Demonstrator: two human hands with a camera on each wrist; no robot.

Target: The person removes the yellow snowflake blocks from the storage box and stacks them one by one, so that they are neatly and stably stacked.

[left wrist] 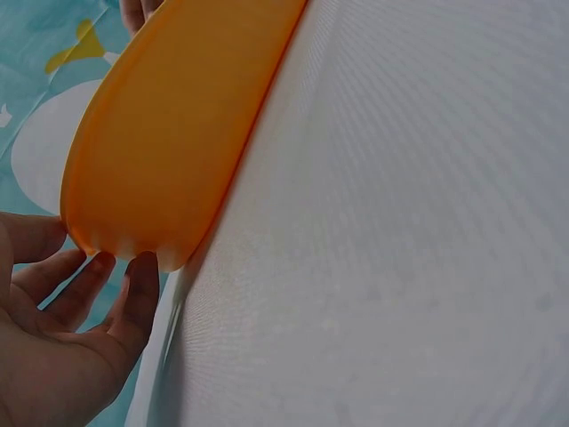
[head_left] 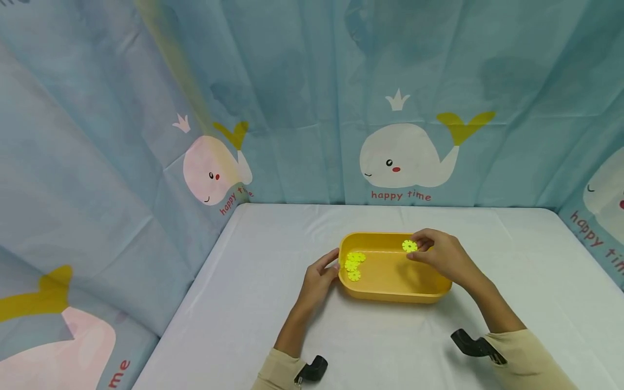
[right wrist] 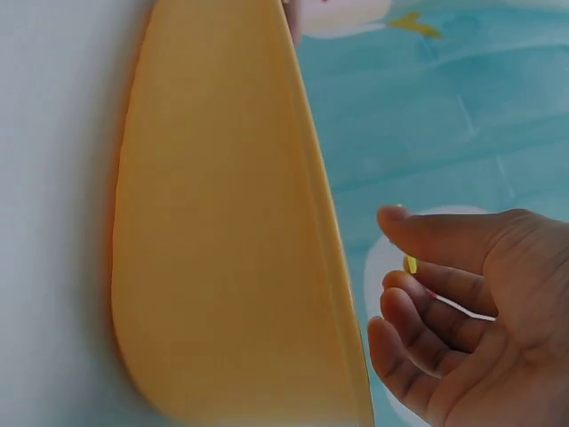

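A yellow tray (head_left: 390,296) with rounded corners stands on the white table. My left hand (head_left: 316,281) holds its left end; in the left wrist view, bent fingertips touch the outer wall (left wrist: 151,160) and the thumb reaches the rim. Above the tray's far right part, my right hand (head_left: 439,257) pinches a bright yellow snowflake disc (head_left: 409,246) between thumb and index finger. Only a sliver of that disc (right wrist: 411,264) shows in the right wrist view. Several matching snowflake discs (head_left: 354,276) lie inside the tray at its left end, partly overlapping.
The white tabletop (head_left: 244,303) extends around the tray. A blue curtain (head_left: 302,135) printed with whales hangs behind it and along the left side. Black wrist cameras (head_left: 313,369) are worn at both beige sleeves (head_left: 531,360).
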